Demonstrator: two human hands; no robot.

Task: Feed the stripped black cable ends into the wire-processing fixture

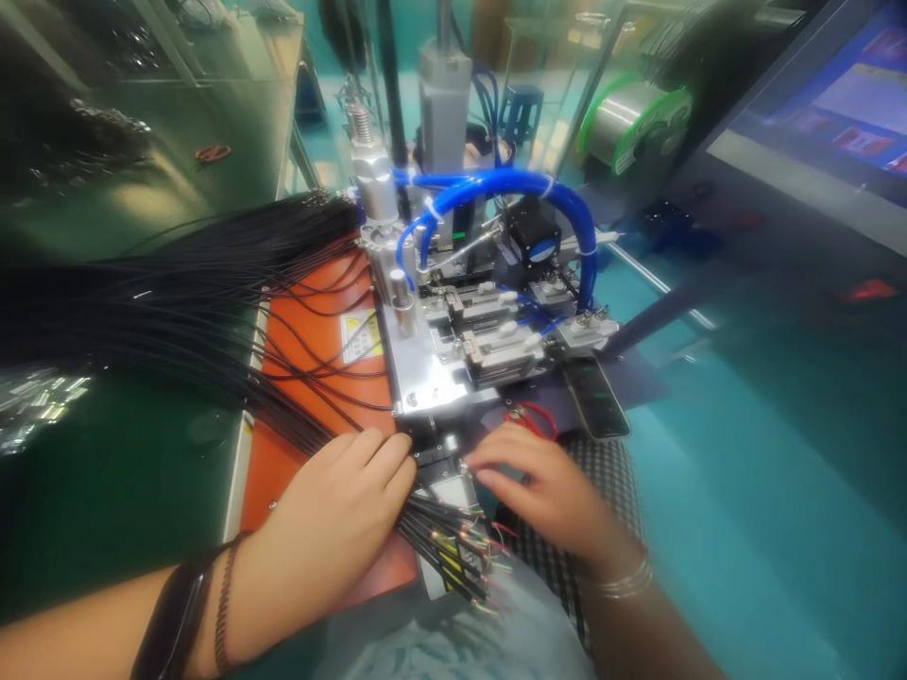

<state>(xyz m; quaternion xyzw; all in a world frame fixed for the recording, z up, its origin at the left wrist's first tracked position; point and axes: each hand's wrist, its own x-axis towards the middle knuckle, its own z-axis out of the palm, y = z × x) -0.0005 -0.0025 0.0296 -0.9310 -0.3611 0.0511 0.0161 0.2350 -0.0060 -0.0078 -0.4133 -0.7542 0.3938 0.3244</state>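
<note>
My left hand (pixel 354 505) is closed over a bundle of thin black cables (pixel 439 538) lying on the orange machine base. Stripped ends with bare coloured wires fan out past its fingers, towards the lap. My right hand (pixel 549 491) is at the front of the metal machine (pixel 432 378), thumb and fingertips drawn close together in a pinch. Whatever they hold is too small to make out. The fingertips of both hands are beside the machine's dark front fixture (pixel 443 449), a short gap apart.
More black cables (pixel 177 283) run left across the orange base (pixel 318 331) onto a green table (pixel 191 453). Blue air hoses (pixel 524 181) arch over the machine. A phone (pixel 596 397) lies at its right. Behind stands a green-rimmed wire spool (pixel 630 123). A screen (pixel 850 113) is at upper right.
</note>
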